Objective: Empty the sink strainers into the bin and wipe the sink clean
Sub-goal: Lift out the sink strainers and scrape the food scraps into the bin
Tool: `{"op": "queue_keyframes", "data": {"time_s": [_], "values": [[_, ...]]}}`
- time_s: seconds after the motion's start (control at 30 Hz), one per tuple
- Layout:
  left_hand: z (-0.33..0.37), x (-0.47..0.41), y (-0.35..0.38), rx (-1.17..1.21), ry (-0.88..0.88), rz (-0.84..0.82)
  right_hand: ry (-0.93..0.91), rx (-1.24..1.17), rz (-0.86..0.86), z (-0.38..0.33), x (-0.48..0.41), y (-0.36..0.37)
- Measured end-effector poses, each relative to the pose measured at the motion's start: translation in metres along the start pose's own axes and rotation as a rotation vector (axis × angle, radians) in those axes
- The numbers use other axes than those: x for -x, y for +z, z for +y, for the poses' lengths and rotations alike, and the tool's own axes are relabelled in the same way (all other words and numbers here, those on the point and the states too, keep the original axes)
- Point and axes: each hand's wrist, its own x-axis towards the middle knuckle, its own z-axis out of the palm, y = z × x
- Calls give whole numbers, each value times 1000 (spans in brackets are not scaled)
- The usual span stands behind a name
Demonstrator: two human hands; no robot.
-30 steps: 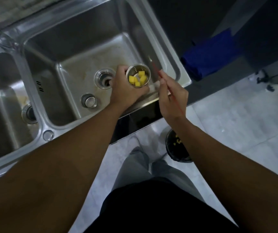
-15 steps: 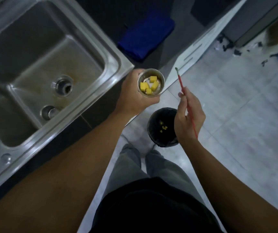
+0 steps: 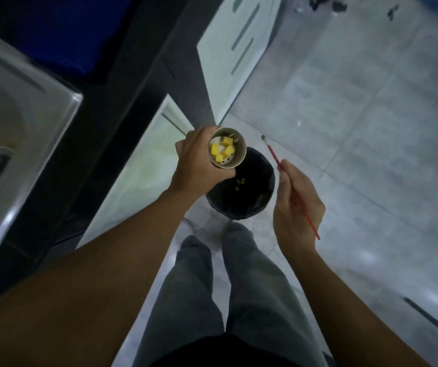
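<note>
Now L hand (image 3: 196, 162) is gripping the sink strainer (image 3: 239, 157) upright over the bin (image 3: 262, 202), w/ yellow food cubes (image 3: 222, 151) inside.
Fingers are curling round the strainer's wall, and its rim is overlapping the bin's upper-left edge. R hand (image 3: 297, 207) is pinching a thin red brush (image 3: 274, 156) by the bin's right edge, bristle end apart from the strainer. Sink (image 3: 53, 128) is lying well off left; open tiled floor (image 3: 371, 128) is spreading right of the bin.

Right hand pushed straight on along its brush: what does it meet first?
Probably nothing nearby: the brush in the right hand aims just right of the strainer, toward the white cabinet; depth unclear.
</note>
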Motion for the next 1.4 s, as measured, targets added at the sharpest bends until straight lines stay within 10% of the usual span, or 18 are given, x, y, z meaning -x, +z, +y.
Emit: {"op": "queue_keyframes", "data": {"time_s": [0.73, 1.4], "values": [[-95, -12, 142, -125, -115, -347, 217, -16, -334, 112, 3, 64], [-109, -16, 156, -217, -176, -363, 18, 67, -291, 139, -6, 89]]}}
